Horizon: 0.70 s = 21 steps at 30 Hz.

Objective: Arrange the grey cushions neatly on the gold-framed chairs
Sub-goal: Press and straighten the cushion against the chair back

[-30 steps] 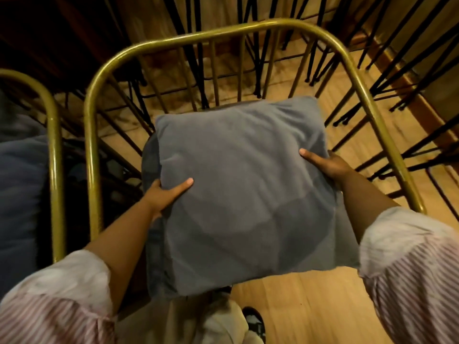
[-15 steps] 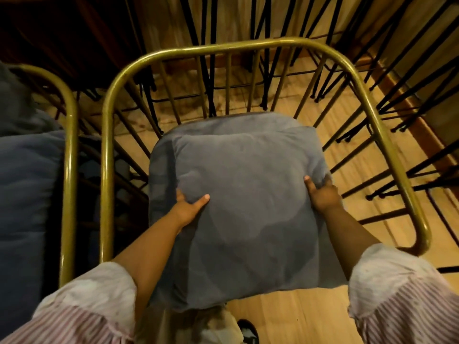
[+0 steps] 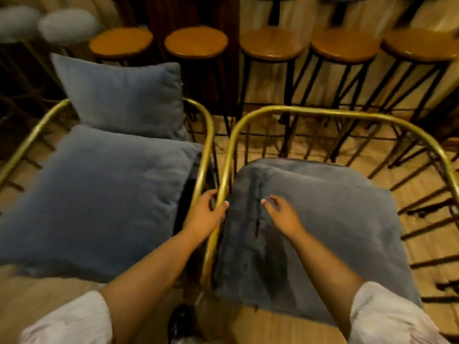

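Two gold-framed chairs stand side by side. The right chair (image 3: 323, 111) holds a grey cushion (image 3: 335, 232) lying flat on its seat. My left hand (image 3: 206, 217) curls around that chair's left gold arm rail. My right hand (image 3: 282, 214) hovers just over the cushion's left part, fingers apart, holding nothing. The left chair (image 3: 210, 135) has a grey seat cushion (image 3: 99, 194) lying flat and a second grey cushion (image 3: 124, 100) leaning upright against its back.
A row of round wooden bar stools (image 3: 270, 43) on black metal legs stands behind the chairs, with two fluffy grey stools (image 3: 67, 24) at the far left. The floor is light wood. My shoe (image 3: 180, 321) shows between the chairs.
Both hands have let go of the cushion, which now lies on the right chair's seat. My left hand moved onto the gold rail. The view lifted and shifted left, showing the other chair.
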Available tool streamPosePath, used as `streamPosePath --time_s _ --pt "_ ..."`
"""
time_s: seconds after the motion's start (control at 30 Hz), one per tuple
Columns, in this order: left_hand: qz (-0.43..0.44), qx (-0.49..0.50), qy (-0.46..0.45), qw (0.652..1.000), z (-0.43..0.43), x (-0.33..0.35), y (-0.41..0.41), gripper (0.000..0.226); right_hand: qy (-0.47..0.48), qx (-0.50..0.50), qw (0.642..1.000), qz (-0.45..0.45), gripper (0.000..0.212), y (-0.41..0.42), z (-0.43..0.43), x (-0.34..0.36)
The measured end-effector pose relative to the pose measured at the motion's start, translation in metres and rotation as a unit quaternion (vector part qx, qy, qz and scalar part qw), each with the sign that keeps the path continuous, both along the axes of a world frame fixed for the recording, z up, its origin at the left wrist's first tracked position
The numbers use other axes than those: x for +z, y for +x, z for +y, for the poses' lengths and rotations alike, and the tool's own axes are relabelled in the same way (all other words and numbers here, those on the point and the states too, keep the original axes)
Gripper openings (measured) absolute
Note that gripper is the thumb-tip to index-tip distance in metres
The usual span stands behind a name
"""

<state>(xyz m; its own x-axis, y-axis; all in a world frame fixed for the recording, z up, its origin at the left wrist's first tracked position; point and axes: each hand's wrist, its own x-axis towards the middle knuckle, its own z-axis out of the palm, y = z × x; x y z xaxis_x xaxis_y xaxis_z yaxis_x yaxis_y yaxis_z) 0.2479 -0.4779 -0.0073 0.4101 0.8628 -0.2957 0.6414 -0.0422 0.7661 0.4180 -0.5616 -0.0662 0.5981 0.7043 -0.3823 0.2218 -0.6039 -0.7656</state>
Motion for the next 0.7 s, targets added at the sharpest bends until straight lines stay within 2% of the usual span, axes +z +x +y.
streamPosePath --time_s 0.13,0.23,0.3,0.4,0.47,0.57,0.63,0.7 --pt "0.009 0.061 0.018 0.998 0.066 0.010 -0.084 0.055 0.049 0.052 0.997 0.028 0.044 -0.077 0.093 0.013" --pt "0.005 0.085 0.022 0.996 0.122 0.012 -0.142 0.054 0.061 0.054 0.993 0.080 0.042 -0.129 0.151 0.018" --pt "0.011 0.105 0.036 0.994 0.164 0.012 -0.183 0.055 0.057 0.044 0.991 0.116 0.048 -0.162 0.188 0.011" --pt "0.046 0.118 0.084 0.988 0.226 0.005 -0.236 0.056 0.022 0.016 0.990 0.137 0.085 -0.199 0.232 -0.006" --pt "0.078 0.124 0.084 0.986 0.265 -0.002 -0.265 0.063 -0.027 -0.008 0.993 0.116 0.103 -0.213 0.249 -0.012" --pt "0.144 0.143 0.032 0.979 0.313 -0.019 -0.304 0.098 -0.016 -0.048 0.989 0.137 0.123 -0.217 0.258 -0.025" --pt "0.135 0.170 -0.025 0.976 0.334 -0.028 -0.324 0.117 0.005 -0.070 0.984 0.165 0.139 -0.213 0.264 -0.039" --pt "0.107 0.197 -0.081 0.971 0.346 -0.037 -0.336 0.121 0.012 -0.097 0.976 0.195 0.138 -0.209 0.265 -0.047"
